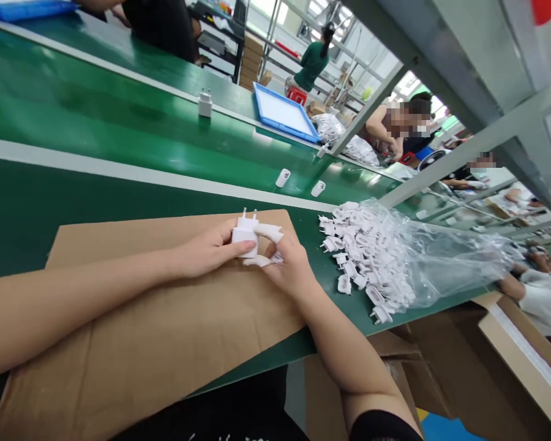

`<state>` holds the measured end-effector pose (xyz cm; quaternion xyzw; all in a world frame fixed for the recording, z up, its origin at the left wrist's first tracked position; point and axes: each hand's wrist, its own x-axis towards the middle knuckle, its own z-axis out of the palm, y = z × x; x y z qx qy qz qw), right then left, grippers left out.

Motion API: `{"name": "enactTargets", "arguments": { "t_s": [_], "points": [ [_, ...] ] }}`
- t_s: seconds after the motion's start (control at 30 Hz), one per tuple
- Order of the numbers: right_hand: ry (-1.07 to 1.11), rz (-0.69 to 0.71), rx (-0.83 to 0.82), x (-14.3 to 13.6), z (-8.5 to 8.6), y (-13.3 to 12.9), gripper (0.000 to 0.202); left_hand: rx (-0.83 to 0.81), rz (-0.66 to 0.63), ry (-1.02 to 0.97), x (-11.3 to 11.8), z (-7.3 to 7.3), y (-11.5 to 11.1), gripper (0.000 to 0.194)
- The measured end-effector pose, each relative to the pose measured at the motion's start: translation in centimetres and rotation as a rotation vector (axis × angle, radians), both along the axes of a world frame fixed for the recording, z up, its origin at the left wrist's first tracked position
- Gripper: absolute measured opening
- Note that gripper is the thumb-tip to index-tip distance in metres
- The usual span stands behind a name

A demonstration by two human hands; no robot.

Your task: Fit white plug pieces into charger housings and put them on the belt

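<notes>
A white two-pin plug adapter [245,237] is held upright over the brown cardboard sheet [165,331], its metal pins pointing up. My left hand [206,248] is closed on it from the left, thumb across the front face. From the other side my right hand [291,263] curls round in a C shape, with white covers on its fingertips. Those tips meet the adapter's right side and lower edge; the exact contact underneath is hidden. To the right, a heap of white plug parts [365,254] spills from a clear plastic bag [441,263] onto the green table.
Beyond the cardboard runs a green conveyor belt [133,138] with two small white housings [283,178] on it. Another plug adapter [205,104] stands at its far rail, near a blue tray [287,113]. Cardboard boxes [431,361] stand below right. Other people sit across and farther right.
</notes>
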<state>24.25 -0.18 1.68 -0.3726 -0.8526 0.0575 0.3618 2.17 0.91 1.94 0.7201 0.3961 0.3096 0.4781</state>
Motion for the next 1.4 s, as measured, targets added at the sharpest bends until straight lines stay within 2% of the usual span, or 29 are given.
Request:
{"name": "enactTargets", "arguments": {
  "t_s": [0.07,0.17,0.23,0.3,0.37,0.47,0.57,0.63,0.7,0.73,0.8,0.87,0.93,1.0,1.1,1.17,1.23,1.33,1.4],
  "points": [
    [-0.066,-0.163,-0.071,1.3,0.6,1.2,0.045,-0.078,0.038,-0.013,0.0,0.1,0.3,0.056],
    [-0.196,-0.612,-0.115,4.4,1.9,3.0,0.044,-0.065,0.197,0.131,-0.5,0.9,1.7,0.056],
    [-0.321,-0.881,-0.137,6.5,2.5,4.3,0.044,-0.002,0.286,0.259,-1.1,1.6,3.8,0.054],
    [-0.426,-1.053,-0.208,8.1,2.5,5.4,0.042,0.092,0.367,0.391,-1.9,2.1,6.7,0.049],
    [-0.493,-1.117,-0.310,8.9,2.1,6.3,0.040,0.160,0.470,0.496,-2.7,2.5,9.8,0.046],
    [-0.541,-1.071,-0.427,9.1,1.3,6.7,0.037,0.160,0.588,0.551,-3.9,2.5,13.8,0.051],
    [-0.540,-1.004,-0.430,9.0,0.9,6.7,0.035,0.147,0.596,0.539,-4.9,2.1,16.2,0.067],
    [-0.527,-0.980,-0.411,8.9,1.0,6.6,0.037,0.119,0.604,0.534,-5.3,1.8,17.0,0.079],
    [-0.508,-0.970,-0.414,9.0,1.2,6.5,0.040,0.086,0.675,0.541,-5.4,1.6,17.0,0.092],
    [-0.489,-0.969,-0.422,9.1,1.4,6.5,0.040,0.120,0.730,0.535,-5.3,1.5,16.7,0.099],
    [-0.422,-0.969,-0.431,9.3,1.7,6.3,0.041,0.310,0.789,0.505,-4.6,1.5,16.0,0.106],
    [-0.313,-0.969,-0.420,9.5,2.2,6.1,0.044,0.536,0.720,0.467,-3.3,1.5,15.5,0.096],
    [-0.198,-0.957,-0.404,9.6,2.6,5.7,0.044,0.603,0.599,0.474,-1.5,1.3,15.7,0.080],
    [-0.097,-0.889,-0.408,9.4,2.9,5.2,0.042,0.510,0.543,0.521,0.6,0.9,16.8,0.073],
    [-0.021,-0.654,-0.461,8.4,3.1,4.4,0.036,0.293,0.530,0.568,3.0,0.2,19.0,0.082],
    [-0.083,-0.497,-0.475,7.6,3.2,3.7,0.034,0.184,0.533,0.542,3.8,-0.2,20.1,0.082],
    [-0.182,-0.385,-0.488,7.1,3.3,3.2,0.034,0.142,0.521,0.511,4.1,-0.3,20.6,0.066],
    [-0.180,-0.283,-0.595,7.0,3.4,2.7,0.025,0.156,0.511,0.496,4.3,-0.1,19.8,0.050],
    [-0.093,-0.323,-0.606,7.2,3.4,2.6,0.023,0.198,0.478,0.480,4.2,0.3,18.0,0.052]
  ]
}}
